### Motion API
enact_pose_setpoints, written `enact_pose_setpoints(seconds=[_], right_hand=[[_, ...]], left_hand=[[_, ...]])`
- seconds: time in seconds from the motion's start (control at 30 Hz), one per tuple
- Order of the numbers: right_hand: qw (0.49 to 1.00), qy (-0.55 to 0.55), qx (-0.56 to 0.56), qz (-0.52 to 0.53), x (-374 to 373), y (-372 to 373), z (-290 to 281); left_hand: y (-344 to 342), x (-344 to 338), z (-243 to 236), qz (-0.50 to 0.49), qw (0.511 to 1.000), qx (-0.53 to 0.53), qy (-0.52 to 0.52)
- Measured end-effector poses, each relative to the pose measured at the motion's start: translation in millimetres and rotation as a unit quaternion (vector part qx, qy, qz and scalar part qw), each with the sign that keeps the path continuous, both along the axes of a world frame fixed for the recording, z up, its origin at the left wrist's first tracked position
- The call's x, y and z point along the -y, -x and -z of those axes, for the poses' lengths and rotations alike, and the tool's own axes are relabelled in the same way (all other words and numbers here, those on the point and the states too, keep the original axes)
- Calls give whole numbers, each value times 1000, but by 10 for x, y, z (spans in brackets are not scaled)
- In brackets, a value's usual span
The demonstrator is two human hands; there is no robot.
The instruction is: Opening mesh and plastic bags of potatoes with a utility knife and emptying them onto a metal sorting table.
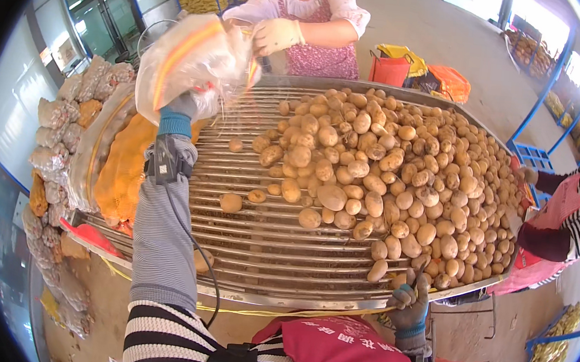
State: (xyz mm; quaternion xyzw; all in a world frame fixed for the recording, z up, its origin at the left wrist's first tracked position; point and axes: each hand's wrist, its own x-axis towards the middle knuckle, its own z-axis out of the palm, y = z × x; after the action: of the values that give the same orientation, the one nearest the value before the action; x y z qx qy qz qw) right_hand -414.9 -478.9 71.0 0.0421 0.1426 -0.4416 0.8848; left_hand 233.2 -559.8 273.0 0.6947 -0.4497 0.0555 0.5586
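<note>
The left hand (184, 104) reaches forward over the table's left part, in a grey glove with a blue cuff; it is pushed up against a clear plastic bag (190, 60) with orange and yellow stripes, whose folds hide most of the fingers, so I cannot tell how far they are closed; the bag is raised at the table's far left corner, where a co-worker's light-gloved hand (278, 37) also touches it.

The right hand (412, 308), gloved too, is at the near right edge, fingers partly curled and one pointing up, just beside the potatoes (401, 185); whether it grips anything I cannot tell; a yellow cord (305, 313) runs along the near edge toward it.

The potatoes lie heaped on the right of the slatted metal table (306, 300), with a few loose ones further left; an orange mesh sack (124, 165) lies at the left end; another co-worker (542, 247) stands at the right end.
</note>
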Motion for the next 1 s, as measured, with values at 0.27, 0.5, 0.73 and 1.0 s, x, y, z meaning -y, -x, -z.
enact_pose_setpoints(seconds=[0.27,0.5,0.73,1.0], right_hand=[[998,-3,35,-43,-189,161,39],[992,16,55,-111,-164,209,208],[995,12,44,-83,-339,474,271],[993,16,-119,-22,-517,739,288]], left_hand=[[191,-401,26,-111,980,122,-111],[808,-351,248,-241,874,245,-343],[1155,-110,751,-209,916,-29,-342],[941,441,1889,355,761,-530,119]])
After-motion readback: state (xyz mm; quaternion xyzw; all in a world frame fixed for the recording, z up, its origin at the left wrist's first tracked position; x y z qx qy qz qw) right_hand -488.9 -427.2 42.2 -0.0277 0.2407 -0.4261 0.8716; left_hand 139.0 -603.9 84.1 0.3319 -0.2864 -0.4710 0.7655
